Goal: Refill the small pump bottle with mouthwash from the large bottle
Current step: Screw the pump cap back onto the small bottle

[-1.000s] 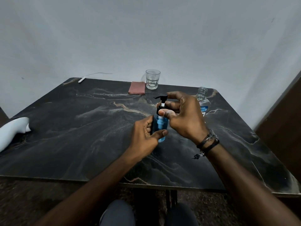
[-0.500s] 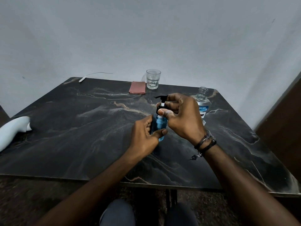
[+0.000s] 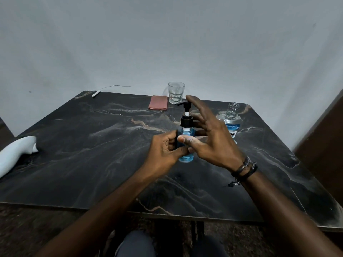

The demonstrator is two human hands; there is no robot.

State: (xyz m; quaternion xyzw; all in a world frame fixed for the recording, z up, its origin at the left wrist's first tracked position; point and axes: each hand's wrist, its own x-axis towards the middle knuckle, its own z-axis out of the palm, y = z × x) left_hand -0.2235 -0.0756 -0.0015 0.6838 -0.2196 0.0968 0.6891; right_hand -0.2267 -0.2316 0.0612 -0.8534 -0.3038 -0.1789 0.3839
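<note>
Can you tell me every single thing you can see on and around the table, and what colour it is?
Small clear pump bottle with blue liquid and black pump top: one, blue and black, middle of the table, upright.
Large clear mouthwash bottle with blue label: one, clear, cap off, right of the pump bottle, partly hidden by the hand.
Clear drinking glass: one, see-through, far edge of the table.
Folded reddish-pink cloth: one, just left of the glass.
White cable: one, far left corner.
White curved object: one, left edge; I cannot tell what it is.
Dark marbled table: one, black with pale veins.
Left hand: grips the pump bottle's body.
Right hand: fingers spread, beside the pump, dark bracelets on the wrist.
</note>
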